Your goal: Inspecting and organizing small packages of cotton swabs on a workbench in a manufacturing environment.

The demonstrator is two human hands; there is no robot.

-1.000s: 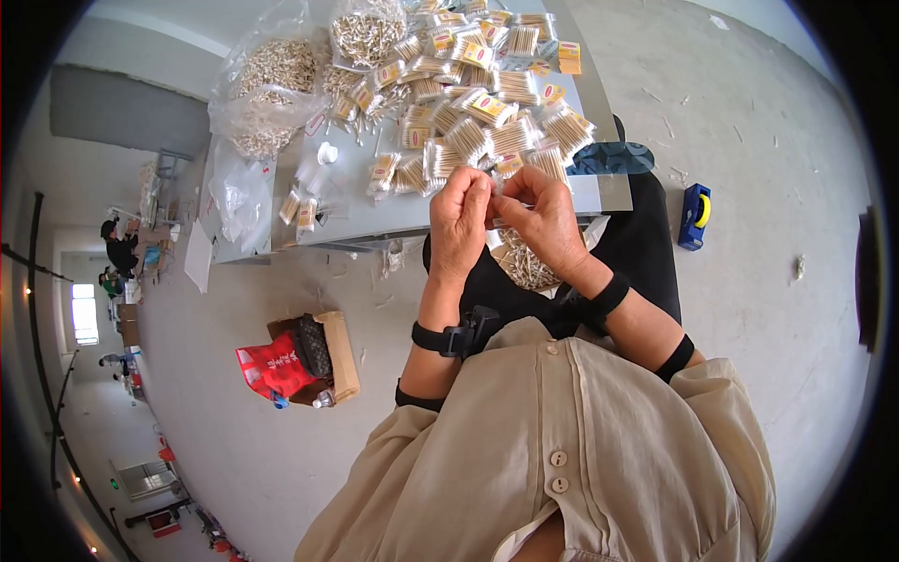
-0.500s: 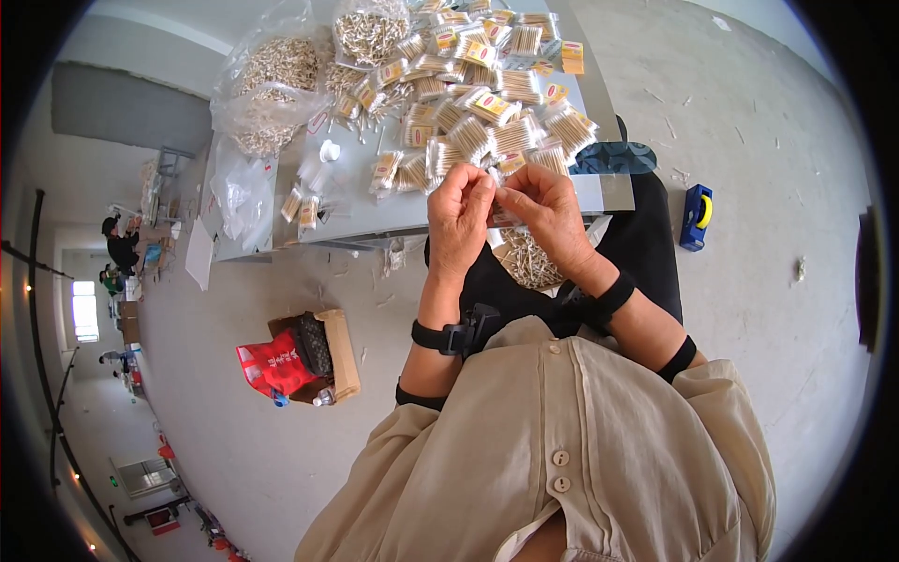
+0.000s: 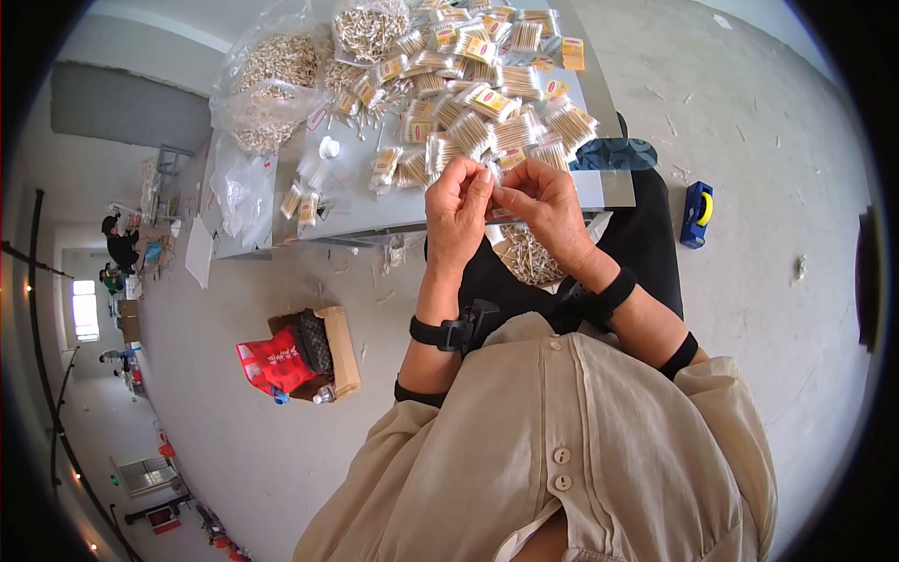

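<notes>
My left hand (image 3: 456, 212) and my right hand (image 3: 545, 201) meet at the fingertips in front of me, just at the near edge of the grey table (image 3: 375, 217). Between the fingertips they pinch a small clear packet of thin pale sticks (image 3: 493, 180), mostly hidden by the fingers. Right beyond them on the table lies a heap of filled small packets (image 3: 487, 103) with yellow and red labels. In my lap, below the hands, sits an open bag of loose sticks (image 3: 529, 255).
Large clear bags of loose sticks (image 3: 276, 80) lie at the table's far left, with empty clear bags (image 3: 242, 192) beside them. A cardboard box with a red bag (image 3: 300, 354) stands on the floor at left. A blue tape dispenser (image 3: 698, 214) lies on the floor at right. People stand far off at left.
Both hands have stayed together at the table edge; the fingers have shifted slightly around the small packet. Nothing else has moved.
</notes>
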